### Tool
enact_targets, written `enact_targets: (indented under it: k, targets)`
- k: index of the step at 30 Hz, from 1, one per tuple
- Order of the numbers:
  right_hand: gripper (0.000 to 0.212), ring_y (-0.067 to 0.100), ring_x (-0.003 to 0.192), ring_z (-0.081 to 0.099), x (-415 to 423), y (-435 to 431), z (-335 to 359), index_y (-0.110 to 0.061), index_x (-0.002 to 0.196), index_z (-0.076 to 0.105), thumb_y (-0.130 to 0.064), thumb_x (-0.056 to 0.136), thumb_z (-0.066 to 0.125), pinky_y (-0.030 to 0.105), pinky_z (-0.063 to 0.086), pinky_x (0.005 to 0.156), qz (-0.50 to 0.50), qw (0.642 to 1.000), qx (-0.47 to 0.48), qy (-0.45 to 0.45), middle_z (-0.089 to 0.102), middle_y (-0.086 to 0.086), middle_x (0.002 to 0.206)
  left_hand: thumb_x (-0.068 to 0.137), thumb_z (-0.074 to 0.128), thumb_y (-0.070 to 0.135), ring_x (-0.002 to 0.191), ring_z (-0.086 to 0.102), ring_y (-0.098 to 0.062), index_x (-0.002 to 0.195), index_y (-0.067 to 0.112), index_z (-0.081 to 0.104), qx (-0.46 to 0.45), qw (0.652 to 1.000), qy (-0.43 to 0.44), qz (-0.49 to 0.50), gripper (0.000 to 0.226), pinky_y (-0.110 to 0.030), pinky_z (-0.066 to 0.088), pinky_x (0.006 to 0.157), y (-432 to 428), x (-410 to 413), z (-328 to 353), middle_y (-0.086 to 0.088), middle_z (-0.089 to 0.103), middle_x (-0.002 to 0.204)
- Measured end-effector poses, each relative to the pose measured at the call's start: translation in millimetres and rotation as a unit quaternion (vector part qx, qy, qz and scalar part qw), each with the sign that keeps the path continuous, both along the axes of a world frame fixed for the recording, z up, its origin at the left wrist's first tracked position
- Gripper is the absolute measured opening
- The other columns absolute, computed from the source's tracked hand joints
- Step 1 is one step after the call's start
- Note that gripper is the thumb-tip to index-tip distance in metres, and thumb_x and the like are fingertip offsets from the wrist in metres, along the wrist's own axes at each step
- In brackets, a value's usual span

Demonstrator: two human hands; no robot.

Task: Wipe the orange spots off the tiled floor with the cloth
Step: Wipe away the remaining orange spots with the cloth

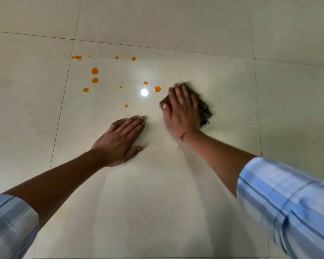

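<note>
Several orange spots [95, 71] dot the cream tiled floor [157, 184], most of them at the upper left of the big middle tile. The nearest spot [157, 89] lies just left of my right hand [182, 109]. That hand presses flat, fingers straight, on a dark brown cloth [204, 107] that shows at its right side and under its fingertips; both are blurred. My left hand [120, 139] rests flat on the bare tile, fingers straight, below the spots and apart from the cloth.
A bright lamp reflection [144, 92] glares on the tile between the spots. Dark grout lines [60, 113] frame the middle tile. Both forearms come in from the bottom in light blue checked sleeves [288, 202].
</note>
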State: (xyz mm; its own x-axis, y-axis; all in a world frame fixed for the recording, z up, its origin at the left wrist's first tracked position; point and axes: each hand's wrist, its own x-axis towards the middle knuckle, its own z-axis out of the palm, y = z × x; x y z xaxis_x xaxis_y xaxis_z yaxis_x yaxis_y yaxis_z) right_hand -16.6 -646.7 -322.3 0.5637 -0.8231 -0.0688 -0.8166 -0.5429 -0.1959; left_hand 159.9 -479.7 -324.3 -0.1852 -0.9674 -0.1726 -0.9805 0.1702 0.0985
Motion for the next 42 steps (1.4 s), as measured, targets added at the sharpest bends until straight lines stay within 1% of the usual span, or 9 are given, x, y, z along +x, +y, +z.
enact_targets:
  k: [5, 11, 17, 23, 28, 30, 34, 39, 42]
  targets:
    - [0.062, 0.022, 0.149, 0.019, -85.7, 72.0, 11.4, -0.016, 0.151, 0.032, -0.041, 0.095, 0.039, 0.045, 0.021, 0.117, 0.116, 0.993, 0.025, 0.007, 0.026, 0.004, 0.161, 0.099, 0.024, 0.053, 0.148, 0.017, -0.022, 0.151, 0.007, 0.022, 0.007, 1.0, 0.011, 0.005, 0.07, -0.037, 0.012, 0.118, -0.7, -1.2, 4.9, -0.009, 0.017, 0.16]
    - [0.066, 0.025, 0.148, 0.022, -4.7, 7.7, 4.3, -0.012, 0.149, 0.035, -0.047, 0.094, 0.025, 0.046, 0.018, 0.116, -0.053, 0.998, 0.003, 0.024, 0.03, 0.01, 0.159, 0.098, 0.026, 0.054, 0.147, 0.02, -0.021, 0.151, 0.007, 0.025, 0.006, 1.0, 0.023, 0.008, 0.07, -0.035, 0.01, 0.118, -0.1, -0.4, 3.1, -0.008, 0.021, 0.159]
    - [0.066, 0.02, 0.15, 0.014, -58.8, 92.0, 14.5, -0.016, 0.153, 0.027, -0.045, 0.094, 0.031, 0.044, 0.018, 0.119, 0.105, 0.993, 0.027, 0.042, 0.021, 0.003, 0.162, 0.098, 0.022, 0.059, 0.146, 0.022, -0.025, 0.149, 0.005, 0.028, 0.02, 0.999, 0.035, 0.024, 0.075, -0.036, 0.01, 0.118, 7.2, -0.1, 9.8, -0.012, 0.026, 0.157]
    - [0.074, 0.027, 0.148, 0.021, 20.4, 46.3, 9.5, -0.01, 0.149, 0.036, -0.051, 0.09, 0.02, 0.046, 0.017, 0.116, -0.028, 0.999, 0.024, 0.019, 0.03, 0.011, 0.158, 0.095, 0.029, 0.058, 0.145, 0.025, -0.029, 0.146, 0.0, 0.033, -0.041, 0.986, 0.059, 0.151, 0.077, -0.044, 0.02, 0.116, 37.4, 26.6, 17.7, -0.015, 0.027, 0.156]
    - [0.065, 0.023, 0.148, 0.021, 25.5, 125.9, 9.9, -0.013, 0.15, 0.035, -0.045, 0.093, 0.039, 0.044, 0.017, 0.116, 0.178, 0.983, 0.034, 0.023, 0.029, 0.006, 0.159, 0.091, 0.013, 0.069, 0.148, 0.012, -0.028, 0.152, 0.002, 0.017, 0.023, 0.975, 0.038, 0.218, 0.091, -0.045, 0.013, 0.119, 57.5, 69.3, 7.6, -0.013, 0.012, 0.161]
    - [0.065, 0.022, 0.148, 0.02, -3.6, 143.1, 16.3, -0.016, 0.151, 0.032, -0.047, 0.094, 0.038, 0.043, 0.017, 0.117, 0.194, 0.979, 0.053, 0.039, 0.026, 0.005, 0.161, 0.089, 0.007, 0.07, 0.149, 0.005, -0.027, 0.153, 0.003, 0.01, 0.039, 0.974, 0.033, 0.222, 0.093, -0.044, 0.009, 0.12, 58.2, 69.7, 8.6, -0.012, 0.006, 0.162]
    - [0.072, 0.02, 0.151, 0.01, -24.6, 127.3, 20.1, -0.017, 0.155, 0.023, -0.054, 0.093, 0.022, 0.043, 0.014, 0.119, 0.099, 0.99, 0.072, 0.076, 0.017, 0.004, 0.163, 0.084, 0.002, 0.07, 0.149, 0.002, -0.028, 0.153, 0.003, 0.006, 0.067, 0.972, 0.044, 0.222, 0.096, -0.044, 0.008, 0.12, 53.6, 67.9, 17.6, -0.012, 0.001, 0.162]
    - [0.083, 0.028, 0.149, 0.017, 21.0, 20.5, 11.7, -0.011, 0.152, 0.029, -0.058, 0.088, 0.008, 0.045, 0.013, 0.118, -0.058, 0.997, 0.015, 0.049, 0.024, 0.013, 0.16, 0.091, 0.005, 0.07, 0.149, 0.004, -0.028, 0.153, 0.003, 0.009, 0.031, 0.977, 0.031, 0.207, 0.091, -0.046, 0.012, 0.119, 58.0, 73.4, 2.1, -0.012, 0.003, 0.162]
    - [0.075, 0.027, 0.15, 0.012, 89.6, -34.6, 3.9, -0.012, 0.153, 0.027, -0.057, 0.093, 0.017, 0.043, 0.009, 0.118, -0.064, 0.997, 0.014, 0.036, 0.021, 0.01, 0.162, 0.094, 0.01, 0.068, 0.149, 0.003, -0.029, 0.153, 0.004, 0.006, 0.013, 0.98, 0.021, 0.199, 0.087, -0.047, 0.011, 0.12, 57.4, 74.9, -11.7, -0.012, 0.001, 0.162]
